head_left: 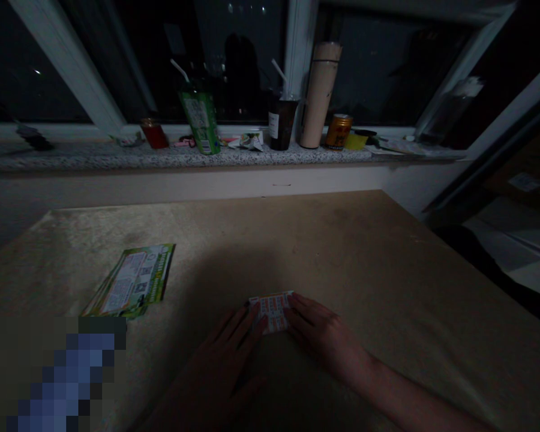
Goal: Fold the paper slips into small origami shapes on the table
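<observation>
A small rectangular printed paper (275, 311), white with orange and blue marks, lies on the table between my hands. My left hand (227, 348) rests at its left side, fingers stretched out and apart, with fingertips on its edge. From the right, my right hand (321, 330) touches the other side, its fingers extended and lying flat. Neither hand's fingers are wrapped around the paper. To the left lies a fanned stack of green and white printed leaflets (135, 279), apart from both hands.
The brown table (342, 240) meets a wall under a granite windowsill (243, 157). On the sill stand a green carton with a straw (200, 120), a dark cup (282, 123), a beige flask (319, 96), an orange can (339, 132) and a red jar (154, 133). A pixelated patch covers the lower left.
</observation>
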{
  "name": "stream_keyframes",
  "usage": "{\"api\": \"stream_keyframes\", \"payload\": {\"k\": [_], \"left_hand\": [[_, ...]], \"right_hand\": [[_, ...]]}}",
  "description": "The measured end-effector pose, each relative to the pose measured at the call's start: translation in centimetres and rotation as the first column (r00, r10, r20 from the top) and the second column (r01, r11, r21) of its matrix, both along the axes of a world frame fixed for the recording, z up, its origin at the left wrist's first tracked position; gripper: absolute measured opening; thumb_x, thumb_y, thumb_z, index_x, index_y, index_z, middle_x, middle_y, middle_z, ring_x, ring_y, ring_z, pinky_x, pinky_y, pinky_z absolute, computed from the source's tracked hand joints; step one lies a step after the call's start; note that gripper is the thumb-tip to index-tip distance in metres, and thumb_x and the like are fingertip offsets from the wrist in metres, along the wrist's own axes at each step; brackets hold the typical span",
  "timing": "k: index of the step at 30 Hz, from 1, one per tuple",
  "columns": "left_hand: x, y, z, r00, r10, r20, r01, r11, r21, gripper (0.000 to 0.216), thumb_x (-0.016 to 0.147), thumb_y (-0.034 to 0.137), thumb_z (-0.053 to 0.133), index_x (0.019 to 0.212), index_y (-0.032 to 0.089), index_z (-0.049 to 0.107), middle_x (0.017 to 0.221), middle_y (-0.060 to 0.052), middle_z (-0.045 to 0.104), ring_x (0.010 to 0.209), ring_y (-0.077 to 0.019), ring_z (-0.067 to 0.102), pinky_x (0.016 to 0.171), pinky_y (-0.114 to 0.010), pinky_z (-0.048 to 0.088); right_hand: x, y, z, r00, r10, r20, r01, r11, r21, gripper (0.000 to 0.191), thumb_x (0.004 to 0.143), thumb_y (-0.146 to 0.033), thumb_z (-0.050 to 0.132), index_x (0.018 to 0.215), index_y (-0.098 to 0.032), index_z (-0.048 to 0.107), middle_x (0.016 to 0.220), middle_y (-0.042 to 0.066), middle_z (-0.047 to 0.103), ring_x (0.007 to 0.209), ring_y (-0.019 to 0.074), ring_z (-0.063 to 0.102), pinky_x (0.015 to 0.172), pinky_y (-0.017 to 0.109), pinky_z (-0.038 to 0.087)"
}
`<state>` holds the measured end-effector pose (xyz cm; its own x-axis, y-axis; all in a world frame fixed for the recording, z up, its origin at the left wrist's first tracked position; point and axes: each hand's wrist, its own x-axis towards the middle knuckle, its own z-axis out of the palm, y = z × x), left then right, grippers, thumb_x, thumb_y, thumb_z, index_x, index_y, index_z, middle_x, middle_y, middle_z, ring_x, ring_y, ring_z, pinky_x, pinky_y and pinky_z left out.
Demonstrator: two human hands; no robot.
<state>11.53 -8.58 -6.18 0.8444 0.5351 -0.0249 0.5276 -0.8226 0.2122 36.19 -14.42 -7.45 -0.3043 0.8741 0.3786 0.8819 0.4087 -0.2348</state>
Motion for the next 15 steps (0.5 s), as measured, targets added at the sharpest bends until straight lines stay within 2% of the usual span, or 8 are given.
{"api": "stream_keyframes", "payload": {"k": [7, 11, 15], "left_hand": [[0.02, 0.09, -0.42, 1.000, -0.008, 0.005, 0.008, 1.000, -0.011, 0.069, 0.092, 0.052, 0.044, 0.149, 0.027, 0.016, 0.154, -0.004, 0.020, 0.139, -0.0291, 0.023, 0.109, -0.047, 0.031], [0.23, -0.01, -0.10, 1.000, 0.005, 0.001, -0.005, 1.000, -0.007, 0.066, 0.092, 0.055, 0.042, 0.149, 0.029, 0.020, 0.154, -0.003, 0.022, 0.139, -0.0301, 0.022, 0.110, -0.050, 0.028], [0.34, -0.09, 0.30, 0.999, -0.007, -0.037, 0.004, 0.998, -0.055, 0.084, 0.082, 0.069, 0.047, 0.149, 0.026, 0.019, 0.154, -0.006, 0.021, 0.139, -0.0333, 0.020, 0.111, -0.053, 0.024]], "right_hand": [[-0.08, 0.07, 0.09, 1.000, 0.008, -0.008, -0.008, 1.000, 0.018, 0.023, 0.089, -0.019, 0.053, 0.108, -0.013, 0.066, 0.118, 0.014, 0.064, 0.111, 0.0252, 0.061, 0.093, 0.039, 0.053], [-0.15, 0.01, 0.12, 1.000, 0.014, 0.023, -0.014, 0.999, 0.035, 0.025, 0.089, -0.018, 0.053, 0.109, -0.012, 0.065, 0.117, 0.016, 0.065, 0.110, 0.0257, 0.062, 0.094, 0.039, 0.053], [-0.17, -0.11, -0.40, 0.999, 0.012, 0.039, -0.014, 0.999, 0.044, 0.028, 0.089, -0.020, 0.053, 0.113, -0.011, 0.063, 0.121, 0.015, 0.062, 0.112, 0.0263, 0.060, 0.095, 0.040, 0.052]]}}
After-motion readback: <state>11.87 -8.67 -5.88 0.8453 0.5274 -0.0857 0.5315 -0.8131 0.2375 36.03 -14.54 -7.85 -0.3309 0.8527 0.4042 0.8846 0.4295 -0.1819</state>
